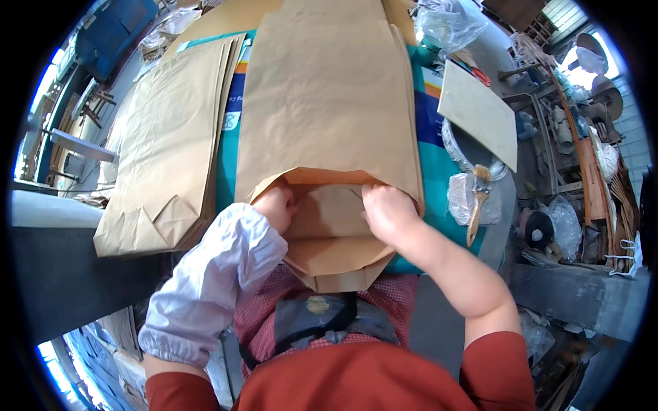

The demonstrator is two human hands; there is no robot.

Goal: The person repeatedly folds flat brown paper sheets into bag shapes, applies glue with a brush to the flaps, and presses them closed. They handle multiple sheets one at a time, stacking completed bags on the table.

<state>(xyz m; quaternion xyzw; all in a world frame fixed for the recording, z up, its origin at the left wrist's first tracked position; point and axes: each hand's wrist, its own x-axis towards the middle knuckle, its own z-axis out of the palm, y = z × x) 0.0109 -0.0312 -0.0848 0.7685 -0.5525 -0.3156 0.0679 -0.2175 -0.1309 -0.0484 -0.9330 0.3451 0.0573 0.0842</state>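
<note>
A large brown paper bag [329, 103] lies flat on top of a stack in front of me, its near end spread into a wide, rounded opening. My left hand [276, 207], below a white sleeve cover, reaches inside the left of this opening with curled fingers, closed at the paper. At the opening's right, my right hand [386, 211] is closed on the edge, its fingertips partly hidden by the paper. Folded flaps hang over the table's near edge towards my lap. To the left rests a second stack of paper bags [171, 137] with folded near ends.
A brush [478, 205] lies on a plastic-wrapped block [460, 195] at the right. Beyond it, a pale square board [478, 113] leans over a plastic-wrapped round container [462, 147]. A clear plastic bag [449, 26] sits at the far right. Teal printed sheeting [432, 164] covers the table.
</note>
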